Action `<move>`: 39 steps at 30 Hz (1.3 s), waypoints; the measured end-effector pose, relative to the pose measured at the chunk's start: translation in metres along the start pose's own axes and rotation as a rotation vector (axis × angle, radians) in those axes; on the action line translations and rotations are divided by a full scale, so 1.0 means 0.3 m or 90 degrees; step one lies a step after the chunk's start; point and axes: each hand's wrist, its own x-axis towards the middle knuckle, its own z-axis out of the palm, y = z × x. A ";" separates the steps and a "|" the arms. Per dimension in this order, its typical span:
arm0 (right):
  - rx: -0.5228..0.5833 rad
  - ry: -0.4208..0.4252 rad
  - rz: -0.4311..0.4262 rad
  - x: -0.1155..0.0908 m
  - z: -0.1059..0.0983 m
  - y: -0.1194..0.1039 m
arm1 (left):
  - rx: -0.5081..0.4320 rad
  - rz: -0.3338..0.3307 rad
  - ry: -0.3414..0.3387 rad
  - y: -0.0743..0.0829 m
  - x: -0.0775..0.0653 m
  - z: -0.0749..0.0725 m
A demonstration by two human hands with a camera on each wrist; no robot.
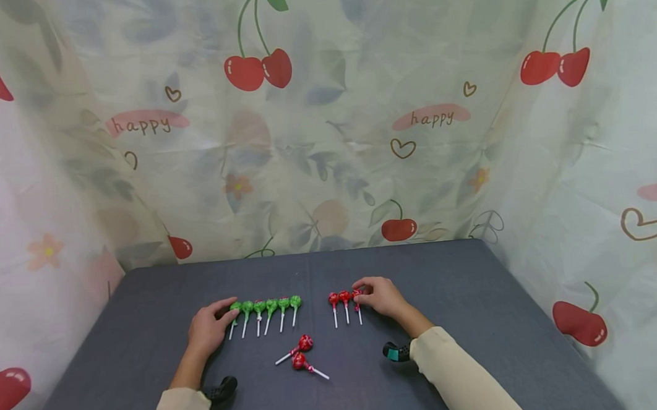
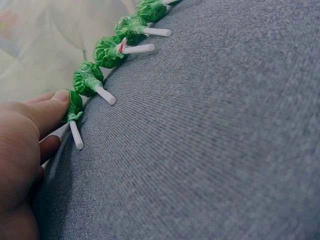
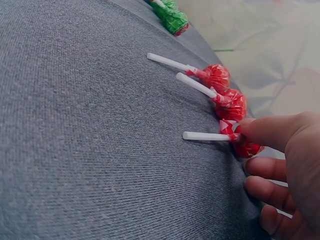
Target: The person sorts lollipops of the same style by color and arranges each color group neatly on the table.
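My left hand (image 1: 205, 330) pinches the leftmost green lollipop (image 2: 74, 106) by its wrapped head, thumb on the near side. That lollipop stands at the end of a row of several green lollipops (image 1: 271, 305), sticks toward me. My right hand (image 1: 386, 298) holds the rightmost red lollipop (image 3: 246, 146) between thumb and fingers, its white stick lying along the cloth. Beside it are two more red lollipops, one at the row's left end (image 1: 333, 299) and one in the middle (image 1: 345, 297). The right hand's other fingers curl loosely below in the right wrist view.
Nearer to me, two loose red lollipops, an upper one (image 1: 305, 342) and a lower one (image 1: 299, 361), lie close together with sticks pointing apart. Everything lies on a dark grey cloth-covered table (image 1: 361, 395). A cherry-printed curtain (image 1: 326, 168) surrounds its back and sides.
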 end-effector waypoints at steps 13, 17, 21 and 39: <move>0.011 -0.001 0.001 0.004 -0.004 0.012 | 0.001 0.001 -0.003 0.003 0.003 -0.002; 0.021 -0.005 0.004 0.005 -0.005 0.014 | 0.001 0.004 -0.003 0.004 0.003 -0.003; 0.039 0.005 0.002 0.003 -0.008 0.014 | 0.001 0.005 -0.003 0.004 0.002 -0.004; 0.101 0.090 -0.122 -0.116 0.034 -0.206 | -0.002 0.011 -0.005 -0.003 0.000 -0.003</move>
